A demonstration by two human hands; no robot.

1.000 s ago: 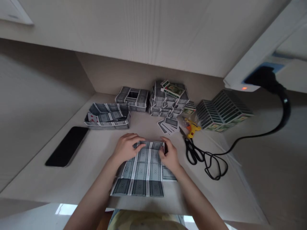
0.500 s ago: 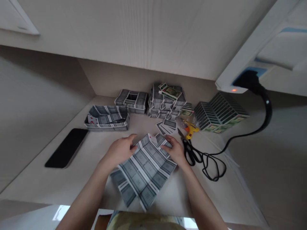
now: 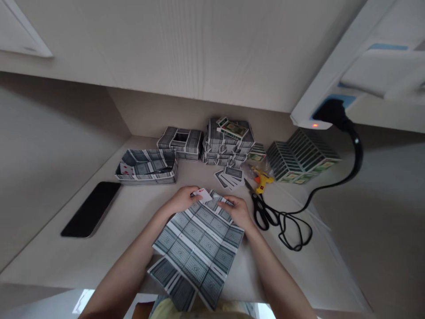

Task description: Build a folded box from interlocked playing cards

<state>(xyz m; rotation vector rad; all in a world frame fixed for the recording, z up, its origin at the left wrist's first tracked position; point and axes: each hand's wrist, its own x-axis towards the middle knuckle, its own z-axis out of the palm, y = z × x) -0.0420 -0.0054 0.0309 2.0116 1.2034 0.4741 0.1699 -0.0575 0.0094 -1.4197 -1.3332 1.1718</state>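
Observation:
A folded panel made of joined playing cards (image 3: 195, 235), grey patterned backs up, lies tilted before me, its near flaps reaching the table's front edge. My left hand (image 3: 183, 199) pinches its far left corner, where one card (image 3: 203, 195) shows a white face with a red mark. At the far right edge my right hand (image 3: 237, 210) grips the panel, thumb on top and fingers beyond the rim. Just past the panel several loose cards (image 3: 229, 178) lie fanned out. Black-handled scissors (image 3: 262, 215) rest to the right of my right hand.
A black phone (image 3: 91, 209) lies at left. Behind it stand an open card box (image 3: 146, 177), a card block with a square hole (image 3: 181, 146) and stacked card blocks (image 3: 226, 144). At right are a yellow glue gun (image 3: 262, 180), its cable (image 3: 310, 204) and rows of card packs (image 3: 299, 159).
The panel has turned slightly and come nearer my body. My left hand has moved right and forward along its edge to the far corner, where the white card face now shows more.

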